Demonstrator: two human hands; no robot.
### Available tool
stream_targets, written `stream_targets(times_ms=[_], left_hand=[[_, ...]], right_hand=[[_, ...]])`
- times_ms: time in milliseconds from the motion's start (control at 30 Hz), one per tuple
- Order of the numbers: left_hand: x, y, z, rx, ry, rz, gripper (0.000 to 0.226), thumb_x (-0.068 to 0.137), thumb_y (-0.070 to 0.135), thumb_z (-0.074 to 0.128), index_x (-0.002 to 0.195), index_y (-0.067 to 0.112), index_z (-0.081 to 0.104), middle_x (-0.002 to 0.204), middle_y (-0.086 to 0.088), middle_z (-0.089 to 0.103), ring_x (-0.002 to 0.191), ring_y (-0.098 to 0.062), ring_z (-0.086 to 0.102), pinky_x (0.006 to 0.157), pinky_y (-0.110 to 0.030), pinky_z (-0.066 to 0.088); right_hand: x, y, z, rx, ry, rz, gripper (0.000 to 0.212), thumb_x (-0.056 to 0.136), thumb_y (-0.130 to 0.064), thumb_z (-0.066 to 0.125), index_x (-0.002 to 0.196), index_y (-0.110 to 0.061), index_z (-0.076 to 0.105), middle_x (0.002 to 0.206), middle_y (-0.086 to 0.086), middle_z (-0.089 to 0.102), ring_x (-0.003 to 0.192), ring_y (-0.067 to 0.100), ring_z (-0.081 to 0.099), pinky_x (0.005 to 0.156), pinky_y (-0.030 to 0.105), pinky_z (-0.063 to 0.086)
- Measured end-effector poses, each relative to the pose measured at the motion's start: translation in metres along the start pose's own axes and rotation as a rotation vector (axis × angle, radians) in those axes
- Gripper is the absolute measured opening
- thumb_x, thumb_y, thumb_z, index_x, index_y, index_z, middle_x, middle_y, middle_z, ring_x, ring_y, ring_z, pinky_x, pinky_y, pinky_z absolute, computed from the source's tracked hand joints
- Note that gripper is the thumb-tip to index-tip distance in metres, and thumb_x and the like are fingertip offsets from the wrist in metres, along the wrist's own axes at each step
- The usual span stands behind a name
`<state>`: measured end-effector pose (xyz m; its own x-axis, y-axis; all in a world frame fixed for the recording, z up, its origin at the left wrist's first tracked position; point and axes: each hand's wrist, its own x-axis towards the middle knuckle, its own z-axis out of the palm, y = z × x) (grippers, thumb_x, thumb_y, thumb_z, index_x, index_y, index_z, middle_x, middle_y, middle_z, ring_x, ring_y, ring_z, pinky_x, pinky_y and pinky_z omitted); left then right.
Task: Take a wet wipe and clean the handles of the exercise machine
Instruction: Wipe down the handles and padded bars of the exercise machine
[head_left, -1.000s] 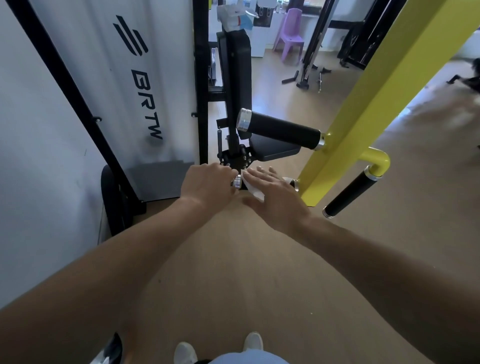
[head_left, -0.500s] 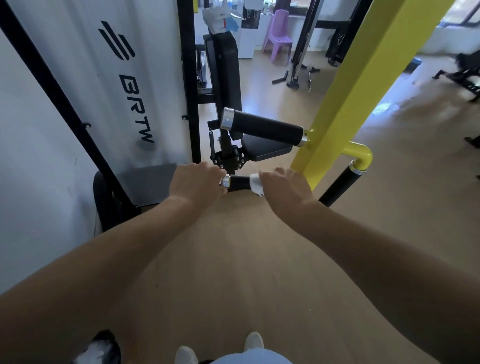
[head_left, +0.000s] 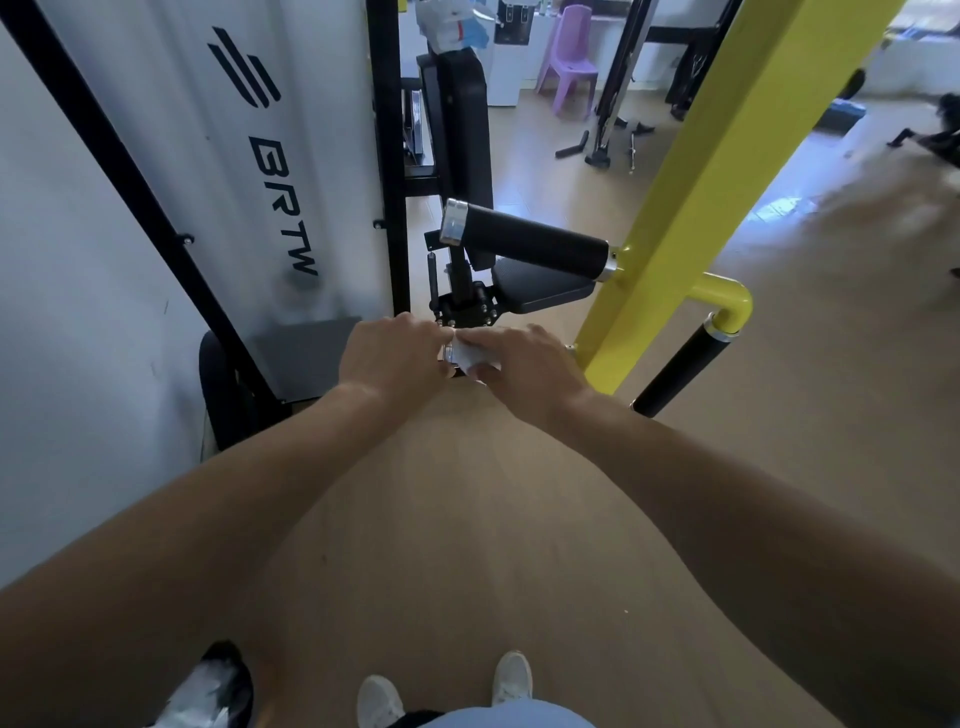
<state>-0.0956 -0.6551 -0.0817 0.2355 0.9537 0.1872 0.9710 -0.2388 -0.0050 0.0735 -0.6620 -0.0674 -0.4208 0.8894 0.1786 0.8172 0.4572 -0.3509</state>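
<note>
White wipe (head_left: 471, 357), slid from the handle's middle to its metal end cap, is pinched around it by the right hand (head_left: 524, 370); left hand (head_left: 390, 358), at nine o'clock, is closed alongside; this handle seems nearly done.

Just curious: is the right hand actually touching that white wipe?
Touching. The head view shows the right hand pressed on the wet wipe, fingers overlapping it.

Both forearms are bare, with no sleeve, watch or band in view down to the left hand (head_left: 395, 353) and right hand (head_left: 530, 371). Below, a pale blue garment (head_left: 511, 716) shows above two white lace-up sneakers (head_left: 511, 675).
</note>
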Motion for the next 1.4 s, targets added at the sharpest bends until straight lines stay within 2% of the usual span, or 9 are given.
stream_targets(times_ms=[267, 600, 733, 800, 867, 933, 1067, 1167, 1400], left_hand=[[-0.002, 0.008, 0.001, -0.053, -0.037, -0.033, 0.031, 0.092, 0.045, 0.059, 0.119, 0.031, 0.068, 0.101, -0.002, 0.071, 0.092, -0.027, 0.068, 0.072, -0.032, 0.045], [-0.001, 0.009, 0.003, -0.054, -0.027, -0.031, 0.03, 0.093, 0.047, 0.054, 0.119, 0.038, 0.066, 0.096, -0.001, 0.069, 0.092, -0.027, 0.068, 0.066, -0.031, 0.039], [-0.005, 0.005, 0.0, -0.063, -0.024, -0.04, 0.035, 0.094, 0.05, 0.055, 0.125, 0.038, 0.064, 0.101, 0.001, 0.071, 0.095, -0.025, 0.068, 0.068, -0.03, 0.038], [-0.005, 0.007, 0.0, -0.063, -0.022, -0.04, 0.035, 0.093, 0.049, 0.056, 0.123, 0.035, 0.066, 0.103, 0.001, 0.071, 0.095, -0.026, 0.068, 0.07, -0.031, 0.039], [-0.005, 0.011, 0.0, -0.059, -0.031, -0.042, 0.033, 0.093, 0.048, 0.057, 0.12, 0.034, 0.066, 0.104, 0.0, 0.071, 0.095, -0.027, 0.067, 0.069, -0.03, 0.037], [-0.006, 0.014, 0.0, -0.06, -0.04, -0.042, 0.031, 0.092, 0.047, 0.057, 0.117, 0.032, 0.067, 0.103, 0.0, 0.07, 0.094, -0.028, 0.067, 0.069, -0.03, 0.037], [-0.005, 0.015, 0.001, -0.102, -0.05, -0.07, 0.03, 0.091, 0.044, 0.059, 0.115, 0.03, 0.068, 0.104, -0.002, 0.07, 0.095, -0.029, 0.066, 0.071, -0.031, 0.041], [-0.003, 0.014, 0.001, -0.163, -0.077, -0.091, 0.031, 0.092, 0.042, 0.06, 0.118, 0.028, 0.068, 0.107, -0.002, 0.069, 0.099, -0.028, 0.065, 0.075, -0.032, 0.043], [-0.01, 0.008, -0.004, -0.178, -0.066, -0.101, 0.036, 0.094, 0.042, 0.059, 0.13, 0.038, 0.063, 0.108, -0.003, 0.071, 0.101, -0.028, 0.065, 0.08, -0.037, 0.049]], right_hand=[[-0.013, 0.005, -0.034, -0.695, -0.14, 0.119, 0.025, 0.094, -0.003, 0.053, 0.108, -0.016, 0.068, 0.097, 0.005, 0.067, 0.088, 0.025, 0.067, 0.065, 0.031, 0.036], [-0.001, 0.0, 0.004, -0.168, 0.001, -0.066, 0.028, 0.087, -0.014, 0.066, 0.112, -0.024, 0.071, 0.086, 0.001, 0.074, 0.079, 0.025, 0.069, 0.065, 0.029, 0.037], [-0.006, 0.007, -0.009, -0.431, -0.045, 0.006, 0.024, 0.095, -0.01, 0.051, 0.11, -0.021, 0.066, 0.078, 0.0, 0.063, 0.076, 0.027, 0.068, 0.064, 0.032, 0.047], [-0.015, 0.021, -0.02, -0.653, -0.103, 0.043, 0.026, 0.096, -0.008, 0.048, 0.108, -0.019, 0.069, 0.085, 0.001, 0.068, 0.085, 0.026, 0.069, 0.085, 0.036, 0.051], [-0.02, 0.025, -0.023, -0.836, -0.161, 0.045, 0.026, 0.096, -0.005, 0.047, 0.103, -0.015, 0.07, 0.094, 0.006, 0.073, 0.097, 0.028, 0.068, 0.116, 0.042, 0.033], [-0.019, 0.025, -0.022, -0.934, -0.201, 0.043, 0.023, 0.095, -0.005, 0.048, 0.098, -0.014, 0.07, 0.092, 0.008, 0.073, 0.1, 0.029, 0.066, 0.122, 0.048, 0.02], [-0.017, 0.035, -0.02, -0.85, -0.163, -0.017, 0.013, 0.091, -0.007, 0.057, 0.098, -0.013, 0.067, 0.086, 0.004, 0.073, 0.083, 0.024, 0.07, 0.103, 0.036, 0.046], [-0.019, 0.037, -0.018, -0.779, -0.099, -0.026, 0.01, 0.082, -0.01, 0.068, 0.089, -0.017, 0.066, 0.073, 0.0, 0.07, 0.068, 0.02, 0.068, 0.064, 0.028, 0.043], [0.004, 0.013, -0.001, -0.154, -0.089, -0.011, 0.024, 0.088, -0.014, 0.06, 0.109, -0.019, 0.07, 0.091, 0.008, 0.072, 0.086, 0.029, 0.065, 0.073, 0.036, 0.048]])
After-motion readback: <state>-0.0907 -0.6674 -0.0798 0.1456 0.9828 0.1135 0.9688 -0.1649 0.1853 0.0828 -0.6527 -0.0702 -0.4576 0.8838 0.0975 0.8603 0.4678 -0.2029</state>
